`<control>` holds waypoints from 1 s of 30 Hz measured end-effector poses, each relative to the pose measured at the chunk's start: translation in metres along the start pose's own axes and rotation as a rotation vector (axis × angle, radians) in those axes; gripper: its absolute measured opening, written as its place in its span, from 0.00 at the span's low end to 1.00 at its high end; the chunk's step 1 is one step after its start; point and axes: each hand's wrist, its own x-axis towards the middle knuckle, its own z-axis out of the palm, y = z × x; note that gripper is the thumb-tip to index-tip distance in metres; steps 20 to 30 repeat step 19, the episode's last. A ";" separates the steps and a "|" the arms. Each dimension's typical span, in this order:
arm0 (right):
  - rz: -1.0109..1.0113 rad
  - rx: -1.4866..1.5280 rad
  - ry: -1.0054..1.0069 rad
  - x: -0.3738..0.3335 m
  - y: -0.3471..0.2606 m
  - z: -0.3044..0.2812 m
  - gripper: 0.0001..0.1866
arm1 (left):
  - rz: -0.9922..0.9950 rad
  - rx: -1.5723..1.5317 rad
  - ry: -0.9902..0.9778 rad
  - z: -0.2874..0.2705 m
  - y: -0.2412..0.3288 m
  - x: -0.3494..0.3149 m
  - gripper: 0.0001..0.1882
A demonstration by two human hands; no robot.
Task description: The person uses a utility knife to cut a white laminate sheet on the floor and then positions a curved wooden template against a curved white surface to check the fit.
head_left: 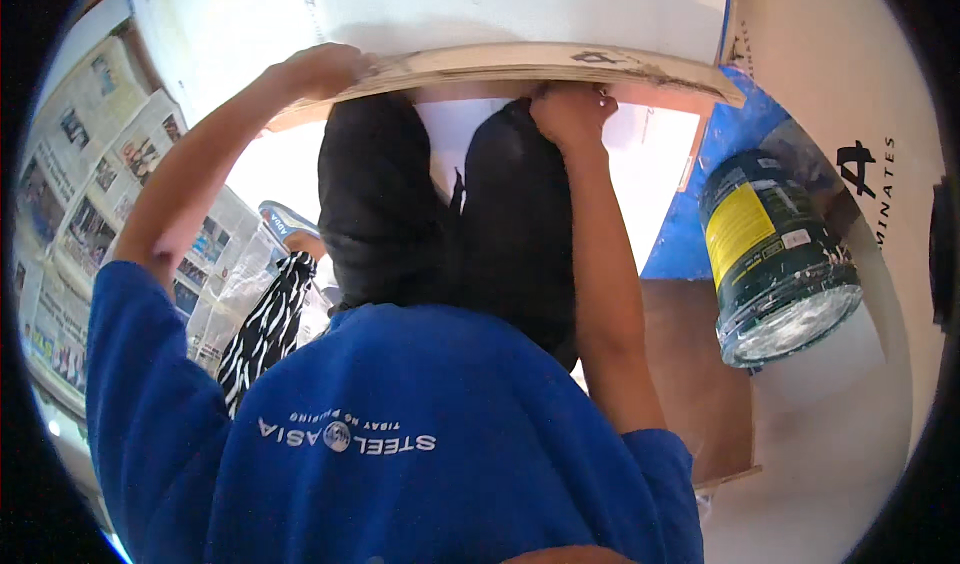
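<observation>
A plywood panel (480, 61) lies across above my knees, its layered edge facing me and a dark scribble near its right end. My left hand (322, 69) grips the panel's edge toward its left end; the fingertips are blurred against the wood. Just under the edge, right of centre, my right hand (575, 114) is curled closed against the panel, between it and my right knee. What its fingers press on is partly hidden. Beyond the edge stretches a large white sheet (430, 4) with blue side borders.
A dark green pail (775, 254) with a yellow label and white-smeared end lies tilted at right, near a blue sheet (735, 124) and a brown board (697, 374). Newspapers (90, 214) cover the left side. A striped black-and-white cloth (268, 324) and a slippered foot (290, 226) are beside me.
</observation>
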 end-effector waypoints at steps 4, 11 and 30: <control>0.003 0.012 -0.053 0.011 0.017 0.012 0.34 | -0.114 0.087 0.047 -0.011 -0.004 0.000 0.33; -0.017 -0.088 -0.151 0.019 0.012 -0.008 0.35 | -0.206 -0.403 0.664 0.005 -0.029 -0.071 0.26; -0.601 0.110 -0.070 0.064 0.042 0.041 0.38 | -0.618 -0.264 0.975 0.134 -0.049 -0.046 0.30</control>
